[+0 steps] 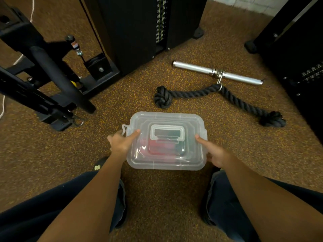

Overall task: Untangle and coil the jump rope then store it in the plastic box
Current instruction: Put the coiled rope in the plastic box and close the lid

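A clear plastic box point(166, 119) with its lid on and a folded handle on top sits between my hands, over the speckled brown floor. My left hand point(120, 143) grips its left side, thumb lying on the lid, beside a side latch that sticks out. My right hand point(214, 152) grips the right side, thumb on the lid too. Through the cloudy lid I see red and dark shapes point(162, 148) inside, too blurred to name; the jump rope is not plainly visible.
A thick black knotted rope point(201, 94) clipped to a silver bar point(216, 72) lies on the floor beyond the box. Black gym machine frames point(52, 81) stand left, weight stacks point(145, 28) behind and right. My knees are below the box.
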### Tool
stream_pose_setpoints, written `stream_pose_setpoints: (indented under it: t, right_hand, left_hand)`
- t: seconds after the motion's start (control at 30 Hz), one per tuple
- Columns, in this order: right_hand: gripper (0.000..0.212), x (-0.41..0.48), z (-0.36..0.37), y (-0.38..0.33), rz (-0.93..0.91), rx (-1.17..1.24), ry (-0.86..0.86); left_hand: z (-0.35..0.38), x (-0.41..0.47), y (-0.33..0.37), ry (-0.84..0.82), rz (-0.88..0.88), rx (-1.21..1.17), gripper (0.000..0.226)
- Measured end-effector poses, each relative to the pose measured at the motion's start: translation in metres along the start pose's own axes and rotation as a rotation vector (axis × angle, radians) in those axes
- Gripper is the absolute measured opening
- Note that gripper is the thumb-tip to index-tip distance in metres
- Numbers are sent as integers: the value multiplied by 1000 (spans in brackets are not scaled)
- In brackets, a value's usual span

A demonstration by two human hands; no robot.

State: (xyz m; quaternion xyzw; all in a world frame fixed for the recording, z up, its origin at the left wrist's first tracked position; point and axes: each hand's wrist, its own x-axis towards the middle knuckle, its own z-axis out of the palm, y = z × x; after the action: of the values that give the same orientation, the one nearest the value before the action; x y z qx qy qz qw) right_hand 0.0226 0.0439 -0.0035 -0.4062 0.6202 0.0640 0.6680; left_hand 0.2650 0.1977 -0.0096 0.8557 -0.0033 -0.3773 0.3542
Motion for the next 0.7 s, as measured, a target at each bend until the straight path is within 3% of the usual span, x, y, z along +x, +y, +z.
stream_pose_setpoints:
  t: [0.07,0.17,0.37,0.7]
  right_hand:
    - [80,5,-3,2,-38,-88,86]
    - [98,15,-5,8,-109,-249,336]
    - [58,-5,17,5,-277,-370,423]
    - [66,-4,35,8,-325,-532,569]
  left_hand:
    - [6,-7,3,45,85,34,61]
    - [13,-13,-2,99,180,56,54]
    - [17,-19,-3,150,247,105,53]
    - [22,-23,-6,243,355,300,47]
